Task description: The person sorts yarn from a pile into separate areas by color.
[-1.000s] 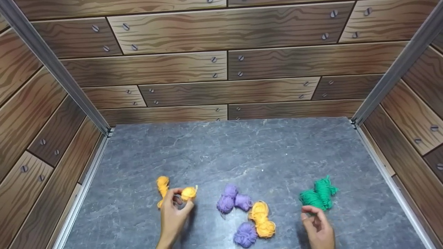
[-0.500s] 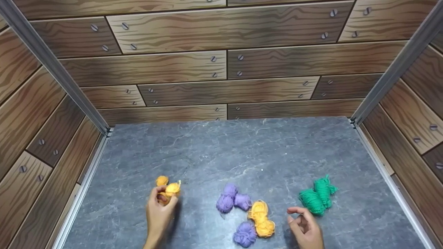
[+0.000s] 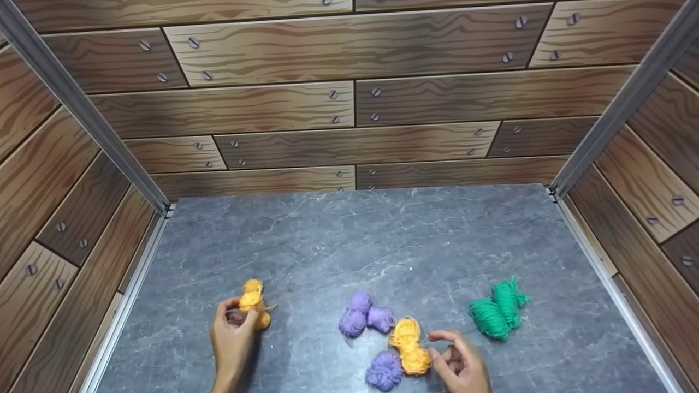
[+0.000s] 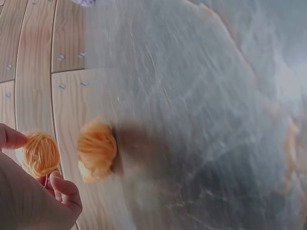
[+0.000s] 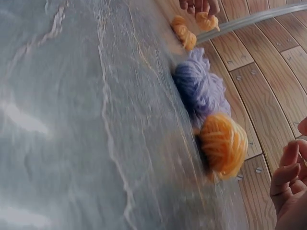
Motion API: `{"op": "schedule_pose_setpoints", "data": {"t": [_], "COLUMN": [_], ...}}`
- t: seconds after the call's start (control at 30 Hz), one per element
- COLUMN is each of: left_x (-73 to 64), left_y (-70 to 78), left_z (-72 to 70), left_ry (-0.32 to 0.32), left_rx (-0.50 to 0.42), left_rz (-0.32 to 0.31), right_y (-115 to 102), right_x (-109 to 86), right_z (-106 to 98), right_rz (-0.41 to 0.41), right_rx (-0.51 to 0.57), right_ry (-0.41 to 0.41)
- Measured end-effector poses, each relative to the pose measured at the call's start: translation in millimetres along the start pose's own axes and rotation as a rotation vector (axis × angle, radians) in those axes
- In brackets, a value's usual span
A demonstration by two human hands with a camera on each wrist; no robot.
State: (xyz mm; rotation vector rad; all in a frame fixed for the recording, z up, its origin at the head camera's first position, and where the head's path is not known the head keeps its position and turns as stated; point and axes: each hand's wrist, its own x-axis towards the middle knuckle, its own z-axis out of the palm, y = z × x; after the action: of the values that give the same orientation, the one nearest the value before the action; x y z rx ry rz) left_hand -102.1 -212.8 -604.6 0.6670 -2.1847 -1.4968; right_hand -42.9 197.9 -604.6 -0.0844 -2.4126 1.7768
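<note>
My left hand pinches a small orange yarn ball between thumb and fingers. In the head view, this ball overlaps another orange yarn bundle lying at the left of the table. The left wrist view shows the two apart, with the lying bundle beside the held ball. My right hand holds nothing, its fingers loosely bent. Its fingertips are right beside an orange yarn pair near the centre front, which also shows as an orange ball in the right wrist view.
Purple yarn balls lie in a cluster at the centre, and one more purple ball touches the orange pair. Two green yarn bundles lie at the right. Wood-patterned walls enclose the grey marbled table.
My left hand has carried the orange yarn ball leftward to the other orange bundle. My right hand has moved left, from the green yarn to beside the orange pair.
</note>
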Motion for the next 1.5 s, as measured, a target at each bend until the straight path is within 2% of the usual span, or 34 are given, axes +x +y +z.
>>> {"op": "schedule_pose_setpoints", "data": {"t": [0.23,0.33,0.5,0.6,0.8,0.93,1.07,1.17,1.4,1.5], "left_x": [7.2,8.8,10.4,11.7,13.2,12.9,12.2,11.5,11.5,12.5], "left_y": [-9.7,-14.3,-19.0,-20.0,-22.3,-23.2,-23.3,-24.1,-26.7,-27.4], "left_z": [-6.7,-8.3,-9.0,-9.3,-11.6,-11.7,-11.8,-12.3,-13.3,-13.3], "left_ry": [0.058,0.073,0.083,0.087,0.081,0.07,0.058,0.048,0.029,0.007], "left_rx": [0.037,0.057,0.099,0.121,0.151,0.178,0.211,0.222,0.224,0.245], "left_rz": [-0.011,-0.009,-0.026,-0.045,-0.087,-0.113,-0.138,-0.141,-0.113,-0.122], "right_y": [-3,-4,-4,-4,-2,-3,-3,-4,-2,-1], "right_x": [-3.1,-2.5,-2.2,-1.8,-0.4,-0.2,-0.7,-0.6,0.6,1.4], "right_z": [11,13,15,17,24,30,35,39,42,43], "right_rz": [-0.011,-0.011,0.037,0.02,-0.08,-0.072,-0.096,-0.132,-0.141,-0.176], "right_rx": [-0.012,-0.045,-0.073,-0.081,-0.132,-0.164,-0.241,-0.303,-0.368,-0.426], "right_ry": [-0.08,-0.146,-0.264,-0.301,-0.356,-0.409,-0.415,-0.416,-0.515,-0.541]}}
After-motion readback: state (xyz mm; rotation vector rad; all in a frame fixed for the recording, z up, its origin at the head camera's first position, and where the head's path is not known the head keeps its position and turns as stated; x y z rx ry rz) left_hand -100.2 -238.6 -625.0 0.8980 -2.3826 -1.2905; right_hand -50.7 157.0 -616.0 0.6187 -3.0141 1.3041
